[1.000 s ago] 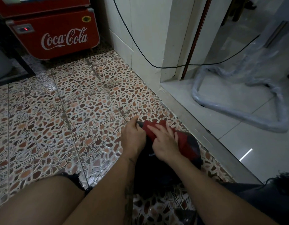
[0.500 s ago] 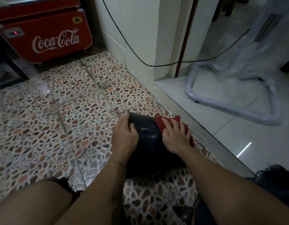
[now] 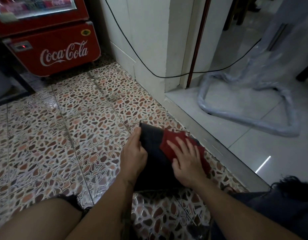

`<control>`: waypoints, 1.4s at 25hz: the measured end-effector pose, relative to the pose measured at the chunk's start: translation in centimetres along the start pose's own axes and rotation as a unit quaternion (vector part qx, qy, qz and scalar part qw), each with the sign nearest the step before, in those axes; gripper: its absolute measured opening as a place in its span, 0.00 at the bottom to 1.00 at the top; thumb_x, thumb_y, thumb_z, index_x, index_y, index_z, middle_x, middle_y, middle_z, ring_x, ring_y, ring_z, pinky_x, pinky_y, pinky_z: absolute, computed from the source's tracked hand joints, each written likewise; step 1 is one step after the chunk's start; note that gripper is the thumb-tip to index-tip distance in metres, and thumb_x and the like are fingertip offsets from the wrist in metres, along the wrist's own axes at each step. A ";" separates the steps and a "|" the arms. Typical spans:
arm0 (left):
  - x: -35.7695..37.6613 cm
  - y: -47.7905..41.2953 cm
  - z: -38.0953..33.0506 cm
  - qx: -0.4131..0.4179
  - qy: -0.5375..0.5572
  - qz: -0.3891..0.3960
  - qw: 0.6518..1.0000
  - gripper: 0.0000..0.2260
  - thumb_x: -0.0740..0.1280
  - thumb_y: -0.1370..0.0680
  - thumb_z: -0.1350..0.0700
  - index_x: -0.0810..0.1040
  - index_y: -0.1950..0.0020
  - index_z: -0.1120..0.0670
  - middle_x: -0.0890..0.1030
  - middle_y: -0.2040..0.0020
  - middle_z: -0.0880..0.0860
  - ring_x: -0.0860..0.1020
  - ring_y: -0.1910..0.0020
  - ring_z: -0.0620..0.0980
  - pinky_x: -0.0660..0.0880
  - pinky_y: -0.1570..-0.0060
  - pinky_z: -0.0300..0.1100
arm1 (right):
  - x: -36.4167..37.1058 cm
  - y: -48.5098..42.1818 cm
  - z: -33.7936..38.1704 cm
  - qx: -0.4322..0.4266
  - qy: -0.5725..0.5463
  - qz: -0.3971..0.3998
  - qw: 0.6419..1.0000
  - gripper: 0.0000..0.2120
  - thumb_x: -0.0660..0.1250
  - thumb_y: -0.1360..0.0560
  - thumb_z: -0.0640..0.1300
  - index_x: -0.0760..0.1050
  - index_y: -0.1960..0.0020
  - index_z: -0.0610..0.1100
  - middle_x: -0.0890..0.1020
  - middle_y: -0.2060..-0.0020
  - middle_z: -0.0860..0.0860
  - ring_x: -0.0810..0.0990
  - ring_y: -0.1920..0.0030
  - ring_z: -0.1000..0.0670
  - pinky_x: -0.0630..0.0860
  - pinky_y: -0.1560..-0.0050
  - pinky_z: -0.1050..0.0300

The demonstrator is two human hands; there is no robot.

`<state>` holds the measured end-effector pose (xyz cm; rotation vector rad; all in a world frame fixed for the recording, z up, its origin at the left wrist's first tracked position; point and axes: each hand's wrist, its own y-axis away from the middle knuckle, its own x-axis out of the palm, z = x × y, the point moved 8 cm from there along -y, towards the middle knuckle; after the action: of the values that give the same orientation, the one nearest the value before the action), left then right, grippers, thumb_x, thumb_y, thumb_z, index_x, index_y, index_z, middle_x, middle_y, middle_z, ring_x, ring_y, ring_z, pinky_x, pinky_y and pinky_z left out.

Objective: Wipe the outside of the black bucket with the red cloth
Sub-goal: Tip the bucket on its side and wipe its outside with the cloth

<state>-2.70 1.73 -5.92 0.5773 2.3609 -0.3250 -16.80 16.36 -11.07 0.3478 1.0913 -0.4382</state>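
Note:
The black bucket (image 3: 154, 153) lies on its side on the patterned floor, between my knees. My left hand (image 3: 134, 151) grips its left edge and steadies it. The red cloth (image 3: 170, 144) is spread over the bucket's upper right side. My right hand (image 3: 186, 160) lies flat on the cloth with fingers spread and presses it against the bucket. Part of the cloth hangs over the bucket's right side. The bucket's near end is hidden behind my forearms.
A red Coca-Cola cooler (image 3: 51, 47) stands at the back left. A white wall corner (image 3: 149, 49) with a black cable (image 3: 136, 56) rises behind. A metal threshold (image 3: 210, 141) runs on the right, with a plastic-wrapped frame (image 3: 245, 116) beyond it. My bare legs frame the bottom.
The cloth moved from the bucket's far edge onto its upper right side, my right hand sliding with it toward me. My left hand kept its hold on the left edge.

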 end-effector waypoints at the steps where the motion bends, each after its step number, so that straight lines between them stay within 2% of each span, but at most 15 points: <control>1: 0.0 0.0 0.0 -0.013 0.011 0.005 1.000 0.25 0.56 0.19 0.61 0.66 0.22 0.49 0.69 0.24 0.49 0.66 0.25 0.49 0.60 0.25 0.47 | -0.4 0.6 -1.9 0.041 0.007 -0.001 0.999 0.33 0.53 0.24 0.52 0.50 0.20 0.63 0.53 0.18 0.53 0.46 0.19 0.45 0.43 0.21 0.37; 4: 0.0 0.2 0.1 -0.040 0.040 0.013 0.998 0.25 0.56 0.19 0.60 0.66 0.23 0.46 0.70 0.24 0.48 0.66 0.25 0.50 0.61 0.25 0.50 | -0.9 0.2 -2.1 0.112 0.003 0.038 0.993 0.35 0.51 0.26 0.52 0.51 0.20 0.61 0.53 0.18 0.52 0.46 0.20 0.40 0.43 0.22 0.35; 8: 0.1 0.5 0.6 -0.051 0.097 0.007 0.994 0.25 0.57 0.20 0.64 0.68 0.24 0.49 0.70 0.25 0.48 0.68 0.26 0.48 0.62 0.25 0.45 | -0.1 -2.1 6.2 -0.028 -0.048 0.067 0.996 0.36 0.50 0.28 0.49 0.55 0.20 0.59 0.53 0.18 0.54 0.45 0.19 0.40 0.43 0.21 0.37; 11: 0.2 0.5 0.8 -0.049 0.103 0.008 0.993 0.25 0.56 0.21 0.63 0.68 0.24 0.49 0.70 0.25 0.48 0.67 0.26 0.46 0.61 0.25 0.44 | 0.2 -4.0 6.8 -0.048 -0.067 0.063 0.995 0.34 0.49 0.27 0.49 0.57 0.21 0.62 0.56 0.18 0.55 0.48 0.20 0.41 0.45 0.21 0.40; 13: 0.2 0.5 0.5 -0.046 0.092 -0.002 0.995 0.25 0.57 0.21 0.65 0.68 0.24 0.50 0.70 0.24 0.48 0.67 0.26 0.46 0.59 0.25 0.40 | 0.3 -5.6 6.1 -0.043 -0.060 0.068 0.995 0.32 0.49 0.25 0.50 0.56 0.22 0.65 0.57 0.19 0.55 0.50 0.20 0.41 0.46 0.21 0.40; 16: 0.3 0.4 0.4 -0.048 0.085 -0.017 0.995 0.27 0.57 0.22 0.66 0.68 0.24 0.51 0.70 0.24 0.49 0.67 0.26 0.46 0.57 0.29 0.32 | 0.9 -8.2 5.7 -0.018 -0.046 0.089 0.995 0.31 0.47 0.25 0.53 0.57 0.21 0.63 0.60 0.20 0.55 0.55 0.22 0.41 0.48 0.22 0.40; 19: 0.7 0.3 0.6 -0.053 0.082 -0.025 0.995 0.26 0.57 0.21 0.65 0.68 0.24 0.50 0.70 0.24 0.48 0.67 0.26 0.46 0.58 0.28 0.33 | 1.4 -10.8 4.7 0.020 -0.046 0.104 0.993 0.32 0.44 0.25 0.54 0.59 0.21 0.59 0.63 0.21 0.55 0.60 0.23 0.42 0.52 0.22 0.41; 24: 0.9 -0.2 0.7 -0.063 0.096 -0.036 0.993 0.25 0.56 0.20 0.63 0.69 0.24 0.48 0.70 0.25 0.47 0.67 0.26 0.45 0.58 0.27 0.35 | 0.8 -11.7 -1.4 0.132 -0.008 0.110 0.985 0.31 0.42 0.25 0.54 0.64 0.23 0.56 0.69 0.23 0.47 0.67 0.27 0.39 0.60 0.26 0.38; 27: 1.3 0.0 0.5 -0.052 0.088 -0.031 0.994 0.25 0.57 0.20 0.62 0.68 0.23 0.47 0.69 0.24 0.46 0.66 0.26 0.43 0.55 0.30 0.28 | 0.5 -11.0 -2.8 0.225 -0.018 0.133 0.965 0.27 0.45 0.22 0.54 0.65 0.25 0.57 0.67 0.23 0.47 0.64 0.25 0.39 0.55 0.25 0.36; 28: 1.3 0.1 0.5 -0.046 0.078 -0.033 0.995 0.25 0.57 0.20 0.62 0.68 0.23 0.48 0.69 0.24 0.46 0.66 0.25 0.43 0.53 0.31 0.25 | 0.6 -11.4 -1.6 0.229 -0.037 0.135 0.963 0.26 0.46 0.21 0.54 0.65 0.24 0.60 0.66 0.22 0.47 0.62 0.24 0.39 0.53 0.25 0.35; 31: 1.3 0.0 0.6 -0.047 0.061 -0.035 0.996 0.26 0.57 0.21 0.63 0.67 0.23 0.47 0.69 0.24 0.46 0.66 0.26 0.44 0.54 0.32 0.25 | 0.7 -12.2 4.5 0.130 -0.106 0.116 0.979 0.26 0.50 0.22 0.49 0.66 0.27 0.67 0.68 0.23 0.53 0.62 0.24 0.42 0.51 0.24 0.36; 33: 1.2 0.2 0.4 -0.046 0.062 -0.036 0.996 0.26 0.57 0.21 0.63 0.67 0.23 0.47 0.70 0.24 0.47 0.67 0.26 0.44 0.56 0.31 0.28 | 0.4 -10.9 6.5 0.069 -0.141 0.095 0.983 0.28 0.52 0.24 0.46 0.69 0.28 0.65 0.67 0.23 0.57 0.60 0.23 0.46 0.48 0.23 0.39; 35: 1.1 0.7 -0.2 -0.053 0.068 -0.040 0.995 0.26 0.58 0.22 0.64 0.69 0.24 0.48 0.72 0.26 0.48 0.69 0.27 0.46 0.59 0.32 0.31 | -0.5 -8.7 5.3 0.043 -0.157 0.045 0.986 0.29 0.52 0.27 0.45 0.74 0.31 0.63 0.70 0.25 0.57 0.61 0.23 0.48 0.49 0.22 0.40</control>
<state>-3.23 2.79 -6.53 0.4676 2.5206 -0.1987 -17.26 6.44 -8.86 0.3892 0.7486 -0.4435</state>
